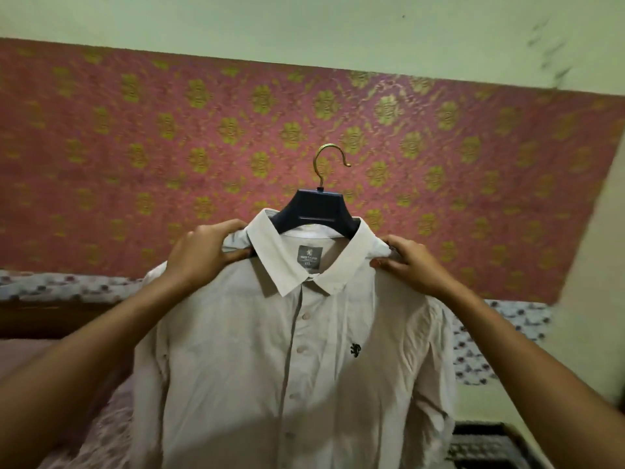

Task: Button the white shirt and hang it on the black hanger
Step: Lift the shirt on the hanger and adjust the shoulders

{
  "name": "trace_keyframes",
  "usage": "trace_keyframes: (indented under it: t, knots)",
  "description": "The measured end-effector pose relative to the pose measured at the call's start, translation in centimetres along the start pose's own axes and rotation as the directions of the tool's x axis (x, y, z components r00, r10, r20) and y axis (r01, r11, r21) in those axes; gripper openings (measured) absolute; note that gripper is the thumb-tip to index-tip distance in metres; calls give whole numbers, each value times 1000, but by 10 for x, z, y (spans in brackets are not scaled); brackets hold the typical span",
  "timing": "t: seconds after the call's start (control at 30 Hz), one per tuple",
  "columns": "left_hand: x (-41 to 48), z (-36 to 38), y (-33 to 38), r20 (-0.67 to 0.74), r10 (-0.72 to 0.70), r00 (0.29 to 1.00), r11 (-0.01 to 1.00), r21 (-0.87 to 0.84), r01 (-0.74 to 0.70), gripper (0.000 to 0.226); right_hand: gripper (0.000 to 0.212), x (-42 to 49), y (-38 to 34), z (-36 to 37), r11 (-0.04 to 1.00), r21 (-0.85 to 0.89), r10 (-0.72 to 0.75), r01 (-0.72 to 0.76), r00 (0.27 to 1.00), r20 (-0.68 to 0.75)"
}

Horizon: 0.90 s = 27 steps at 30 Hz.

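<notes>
The white shirt (236, 360) hangs in front of me, held up in the air, its front closed by a row of buttons and a small dark logo on the chest. The black hanger (314, 209) sits inside the collar, its gold hook pointing up and free. My left hand (203, 252) grips the shirt's left shoulder over the hanger's arm. My right hand (409, 262) pinches the right shoulder beside the collar.
A pink cloth with gold flowers (135, 137) covers the pale green wall behind. A bed with a patterned sheet (61, 286) runs below it. A dark object (483, 445) lies at the lower right.
</notes>
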<state>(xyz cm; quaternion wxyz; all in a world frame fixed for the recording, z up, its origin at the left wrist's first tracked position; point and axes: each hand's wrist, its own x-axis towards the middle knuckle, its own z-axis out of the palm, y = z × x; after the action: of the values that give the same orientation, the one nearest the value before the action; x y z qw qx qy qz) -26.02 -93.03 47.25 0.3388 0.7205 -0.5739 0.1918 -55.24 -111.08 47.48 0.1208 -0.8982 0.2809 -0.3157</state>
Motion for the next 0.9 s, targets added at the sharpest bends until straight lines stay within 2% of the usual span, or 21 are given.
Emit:
trace_keyframes:
  t: [0.27,0.4,0.47,0.53,0.6,0.73,0.83,0.9]
  knots:
    - [116,136,100,-11,155,988,970,-188,-155,37,18,8,139,-85,980,-119,142,-159,980,-143]
    - [174,198,144,-24,233,972,954,-189,-233,39,28,17,205,-114,963,-149,183,-223,954,-239]
    - [203,228,164,-83,272,959,942,-179,-283,48,29,27,239,-125,955,-155,202,-252,939,-279]
    - [227,252,182,-143,369,918,909,-149,-388,64,30,38,266,-135,944,-163,229,-288,924,-308]
    - [260,278,200,-188,511,839,840,-99,-534,72,30,55,298,-148,937,-166,241,-307,913,-328]
    - [328,332,234,-210,660,721,734,-20,-679,56,28,89,363,-174,922,-177,262,-343,893,-365]
    - [364,371,256,-250,698,671,691,-11,-723,41,29,107,406,-188,910,-179,280,-373,873,-399]
    - [383,396,273,-259,719,645,672,25,-740,42,32,119,435,-198,908,-177,280,-379,865,-415]
